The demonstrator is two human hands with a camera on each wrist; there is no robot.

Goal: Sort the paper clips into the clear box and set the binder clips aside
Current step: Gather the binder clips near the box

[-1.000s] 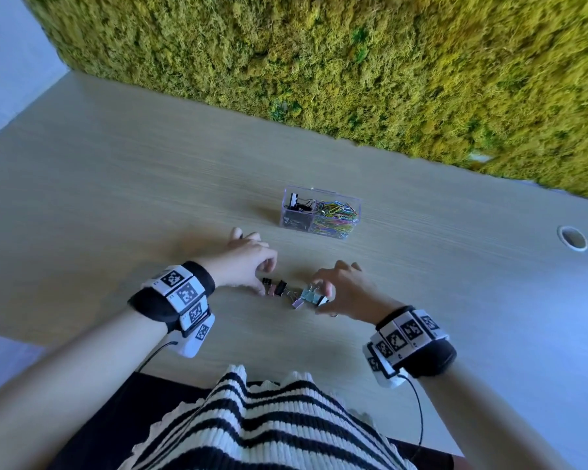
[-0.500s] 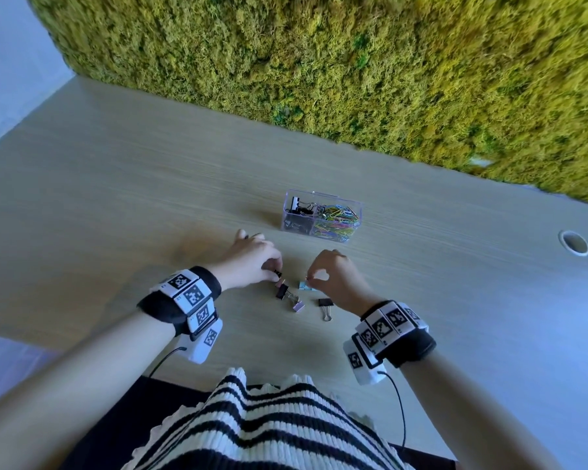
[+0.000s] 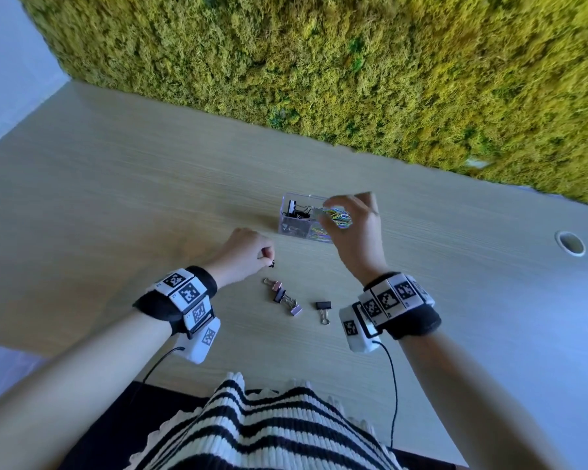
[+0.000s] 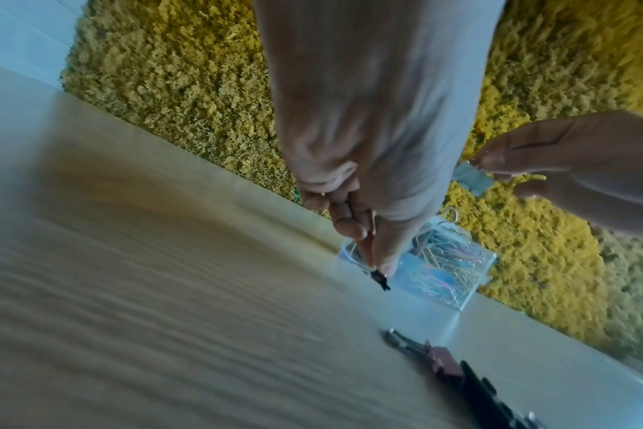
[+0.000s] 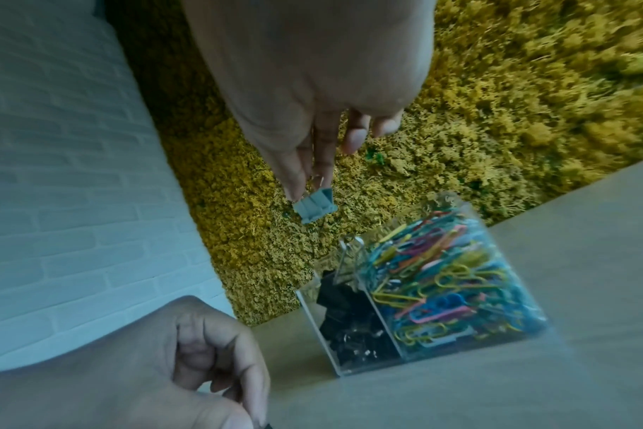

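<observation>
A clear box (image 3: 287,228) stands mid-table, with black binder clips (image 5: 346,322) in its left compartment and coloured paper clips (image 5: 441,281) in its right. My right hand (image 3: 323,206) hovers over the box, thumb and forefinger pinching a pale blue binder clip (image 5: 314,207). My left hand (image 3: 267,257) is left of the box, just above the table, pinching a small black binder clip (image 4: 380,280). A pink clip (image 3: 277,285), a dark clip (image 3: 280,295) and a lilac clip (image 3: 296,310) lie in a chain near me. Beside them is a lone black binder clip (image 3: 323,306).
The wooden table (image 3: 133,198) backs onto a yellow-green moss wall (image 3: 353,79). A round cable hole (image 3: 570,243) sits at the far right. The table's near edge runs just before my striped top (image 3: 262,425).
My right hand rose from the table with the pale blue binder clip and moved forward over the box. My left hand lifted slightly with the small black clip.
</observation>
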